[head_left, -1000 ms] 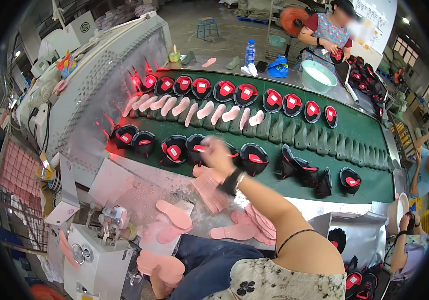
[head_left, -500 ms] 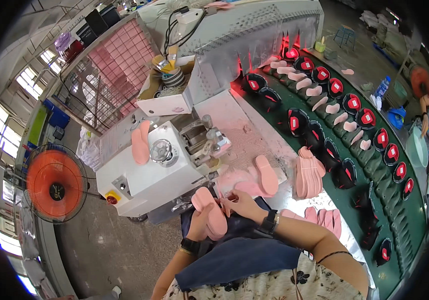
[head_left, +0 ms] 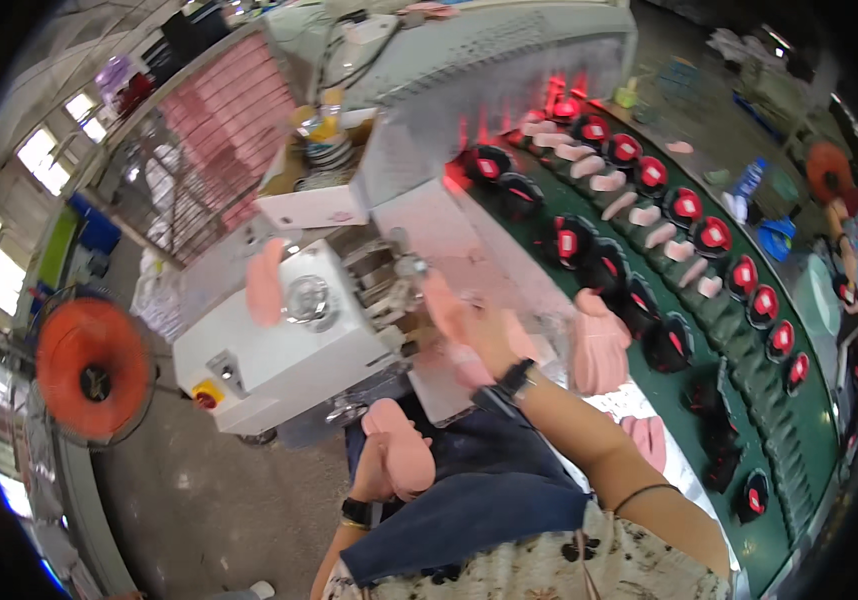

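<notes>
My left hand (head_left: 373, 472) is closed round a small stack of pink insoles (head_left: 407, 455), low in front of my apron. Stretched forward, my right hand (head_left: 489, 338) grips one pink insole (head_left: 440, 303), whose far end lies by the rollers of a white machine (head_left: 259, 350). Motion smears the fingers of this hand. Partly behind it, another pink insole (head_left: 521, 338) lies on the dusty worktop. To its right stands a taller pile of pink insoles (head_left: 599, 350). One more pink insole (head_left: 266, 285) rests on top of the machine, beside its round dial (head_left: 311, 302).
At the right, a green conveyor (head_left: 639, 280) carries several black shoe uppers with red inside and pale pink pieces. A white box (head_left: 319, 205) with tape rolls and brushes stands behind the machine. An orange fan (head_left: 94, 370) is at left. Another person's arm (head_left: 842, 245) shows far right.
My right hand has left the stack and moved forward to the machine's rollers with an insole. My left hand, still round its stack, has dropped slightly. The whole view has shifted a little.
</notes>
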Demonstrator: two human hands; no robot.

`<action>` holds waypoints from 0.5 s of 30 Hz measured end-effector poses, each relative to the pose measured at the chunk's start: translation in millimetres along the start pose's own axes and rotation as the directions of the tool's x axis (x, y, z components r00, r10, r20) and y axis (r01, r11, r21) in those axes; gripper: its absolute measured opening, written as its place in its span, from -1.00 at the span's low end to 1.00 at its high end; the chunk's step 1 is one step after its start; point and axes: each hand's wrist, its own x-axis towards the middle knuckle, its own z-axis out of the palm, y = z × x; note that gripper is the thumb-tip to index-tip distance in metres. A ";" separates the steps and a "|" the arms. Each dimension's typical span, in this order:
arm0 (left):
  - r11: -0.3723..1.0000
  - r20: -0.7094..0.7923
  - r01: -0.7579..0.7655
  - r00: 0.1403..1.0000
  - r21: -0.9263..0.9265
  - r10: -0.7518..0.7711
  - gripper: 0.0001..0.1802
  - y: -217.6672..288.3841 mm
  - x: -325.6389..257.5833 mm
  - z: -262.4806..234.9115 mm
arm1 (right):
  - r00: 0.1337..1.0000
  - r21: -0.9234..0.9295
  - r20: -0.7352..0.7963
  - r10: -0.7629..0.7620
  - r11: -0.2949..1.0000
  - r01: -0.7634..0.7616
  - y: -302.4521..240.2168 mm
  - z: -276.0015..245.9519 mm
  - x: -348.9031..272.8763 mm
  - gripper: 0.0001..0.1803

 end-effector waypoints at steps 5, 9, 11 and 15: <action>0.992 0.007 0.001 1.000 0.127 -0.002 -0.42 -0.7 -8.9 15.0 | 0.887 0.648 0.081 0.455 0.652 -0.394 8.0 40.3 29.2 -0.64; 0.994 -0.089 0.094 0.992 0.054 -0.089 -0.29 -6.4 -11.2 2.1 | 0.919 0.293 -0.221 0.327 0.921 -0.257 25.5 -3.2 49.4 -0.61; 0.993 -0.130 0.095 0.988 0.065 -0.086 -0.24 -9.4 -12.4 2.7 | 0.929 0.123 -0.241 0.280 0.959 -0.257 40.6 0.6 57.1 -0.56; 0.995 -0.155 0.062 0.987 0.082 -0.049 -0.22 -11.3 -21.6 -16.7 | 0.921 0.237 0.077 0.381 0.891 -0.388 14.8 33.1 71.5 -0.64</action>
